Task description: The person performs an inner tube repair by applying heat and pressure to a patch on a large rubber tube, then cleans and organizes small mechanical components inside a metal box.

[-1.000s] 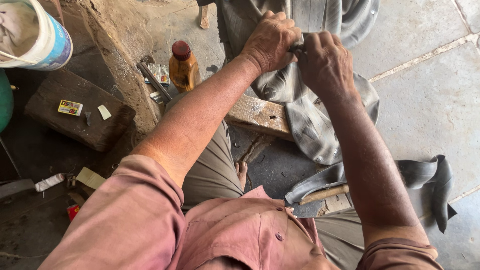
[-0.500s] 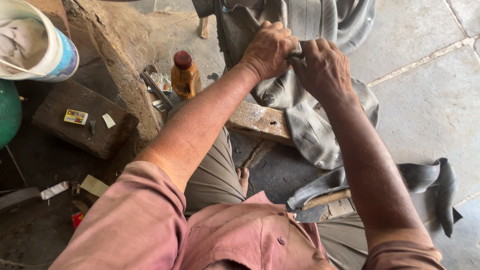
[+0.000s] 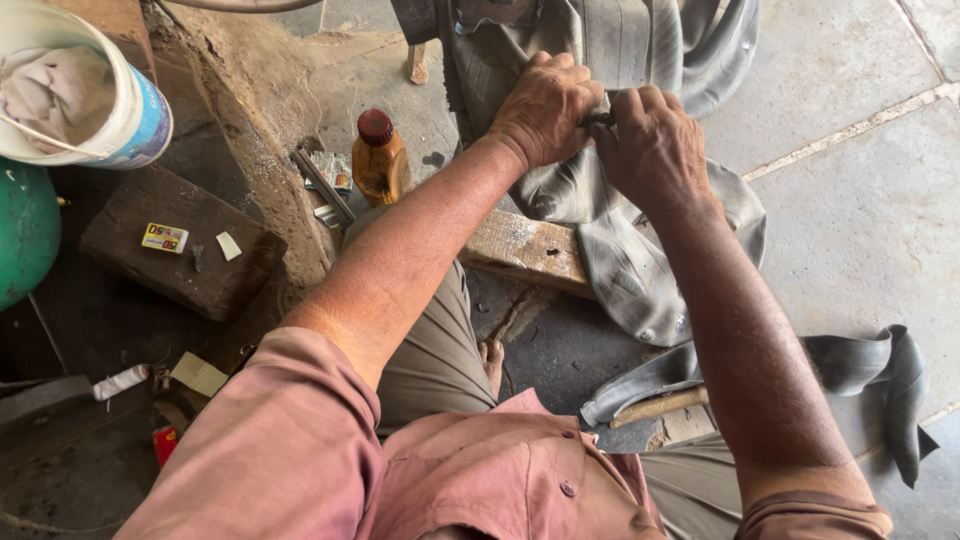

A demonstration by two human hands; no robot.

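- Left hand (image 3: 545,108) and right hand (image 3: 652,148): closed, knuckles nearly touching, pinching a fold of grey rubber inner tube (image 3: 640,270).
- Small dark object between the fingers; kind cannot be told.
- Tube: draped over a wooden block (image 3: 525,250) on the stone floor (image 3: 850,220).
- Amber bottle (image 3: 379,158) with red cap: left of block.
- White bucket (image 3: 120,110): far left.

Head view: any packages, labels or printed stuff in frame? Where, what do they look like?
Small box: flat on the dark wooden block, left; yellow rectangle with red and dark print.
Bottle: upright left of the left hand; amber, dark red cap, no label showing.
Bucket: top left; white with a blue printed band, cloth inside.
Printed packet: lying behind the bottle; grey, too small to detail.
Red packet: floor, lower left; partly hidden.
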